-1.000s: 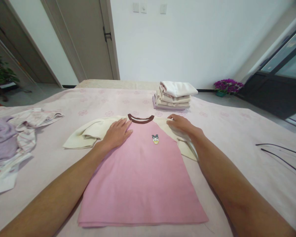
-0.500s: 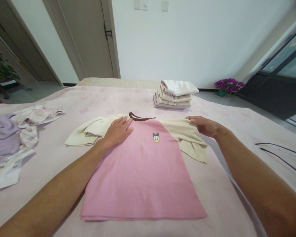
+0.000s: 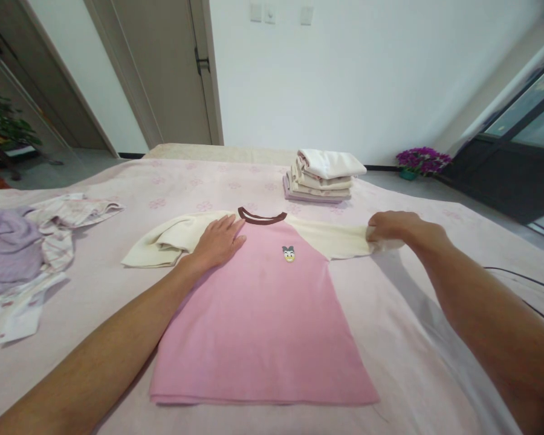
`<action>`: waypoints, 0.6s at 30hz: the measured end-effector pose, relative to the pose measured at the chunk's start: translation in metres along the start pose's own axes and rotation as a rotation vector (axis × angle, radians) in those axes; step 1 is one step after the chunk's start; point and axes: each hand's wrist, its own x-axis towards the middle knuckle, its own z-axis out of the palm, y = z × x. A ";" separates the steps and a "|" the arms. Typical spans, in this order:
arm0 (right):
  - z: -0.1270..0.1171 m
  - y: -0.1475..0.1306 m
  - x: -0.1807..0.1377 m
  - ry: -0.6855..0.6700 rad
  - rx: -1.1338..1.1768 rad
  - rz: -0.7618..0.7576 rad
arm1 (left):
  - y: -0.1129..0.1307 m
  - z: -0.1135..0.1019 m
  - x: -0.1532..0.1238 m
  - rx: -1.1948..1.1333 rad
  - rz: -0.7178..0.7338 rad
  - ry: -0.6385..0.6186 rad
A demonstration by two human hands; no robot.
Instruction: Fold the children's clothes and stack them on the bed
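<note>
Floral sheet [image 3: 226, 188], short of its far edge: pink shirt [image 3: 258, 326] is pressed under flat left hand [image 3: 218, 243], one sleeve [image 3: 338, 240] (cream) gripped by right hand [image 3: 396, 226].

Gap between shirt [image 3: 263, 320] and crumpled clothes [image 3: 9, 248]

Soft light, edges stretched, right hand [image 3: 392, 228] perhaps blurred

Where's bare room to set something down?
Flowered cover shows behind the collar, left of the folded stack; between the loose clothes and the left-side sleeve; and right of the pink shirt, below the right-side sleeve, bordered by the right forearm. Crowded: far left, with loose clothes; far right, where that forearm partly hides glasses.
</note>
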 end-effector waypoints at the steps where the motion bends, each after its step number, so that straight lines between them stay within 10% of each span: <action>1: 0.001 -0.005 -0.003 0.030 -0.046 0.025 | 0.000 0.000 0.000 0.002 -0.001 0.001; 6: -0.003 -0.064 -0.014 0.361 0.038 -0.164 | 0.000 0.000 0.000 0.015 -0.007 0.004; 12: -0.001 -0.153 -0.007 0.367 0.235 -0.336 | -0.005 0.002 0.000 -0.046 0.003 0.016; 18: 0.009 -0.177 0.012 0.351 0.363 -0.321 | -0.017 -0.001 0.004 -0.256 -0.100 0.218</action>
